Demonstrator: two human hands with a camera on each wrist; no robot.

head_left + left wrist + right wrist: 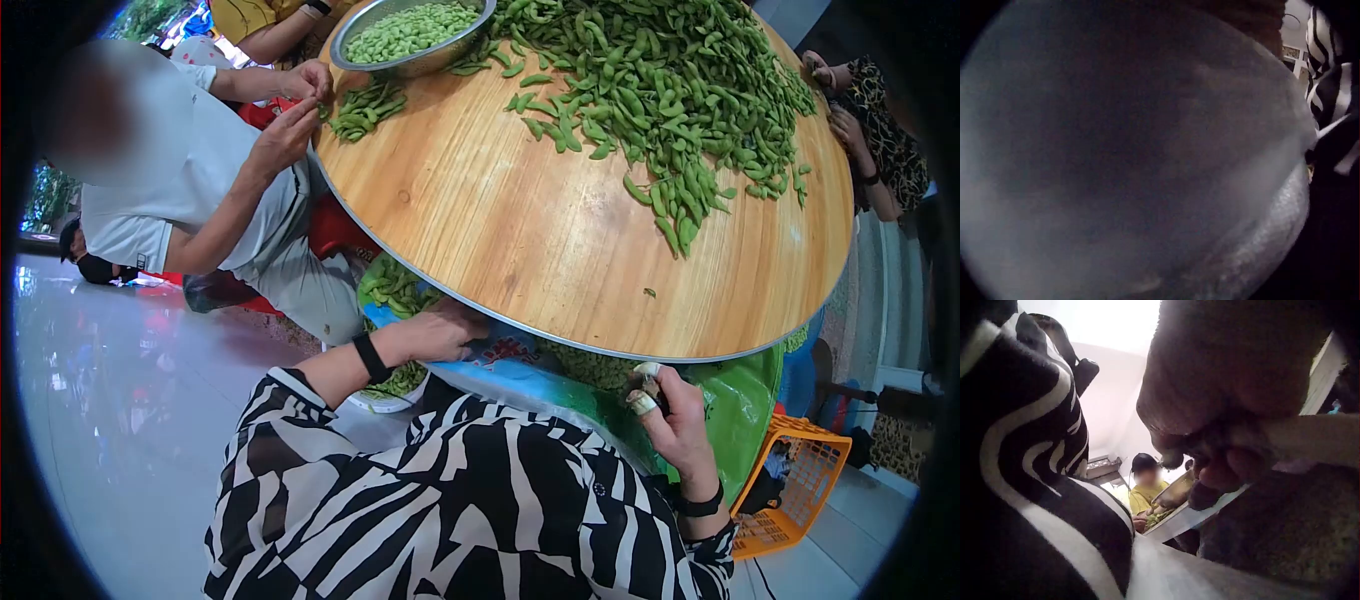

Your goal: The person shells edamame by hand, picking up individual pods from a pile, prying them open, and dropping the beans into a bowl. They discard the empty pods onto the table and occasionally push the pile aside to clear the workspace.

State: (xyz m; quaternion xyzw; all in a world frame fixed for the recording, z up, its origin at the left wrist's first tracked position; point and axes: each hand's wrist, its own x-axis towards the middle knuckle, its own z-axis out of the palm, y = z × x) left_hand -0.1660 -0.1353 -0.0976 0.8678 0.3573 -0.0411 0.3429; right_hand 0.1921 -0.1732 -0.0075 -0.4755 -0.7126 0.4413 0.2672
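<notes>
My left hand [440, 332] reaches over the blue plastic sheet [505, 385], its fingertips hidden beneath the round table's edge. In the left wrist view a blurred pale surface [1116, 144] fills most of the picture, and no fingers show. My right hand [675, 415] is just below the table edge, beside the green plastic sheet [735, 400], with white wraps on thumb and finger. Its fingers are curled in the right wrist view, where the hand [1229, 394] is dark; I make out no object in it. Shelled beans [595, 368] lie between the hands, partly under the table.
The wooden table [480, 220] holds a large heap of pods [650, 90] and a metal bowl [415, 70] of shelled beans. Pods [395, 290] fill a container at lower left. An orange crate [800, 490] stands at right. Other people sit around the table.
</notes>
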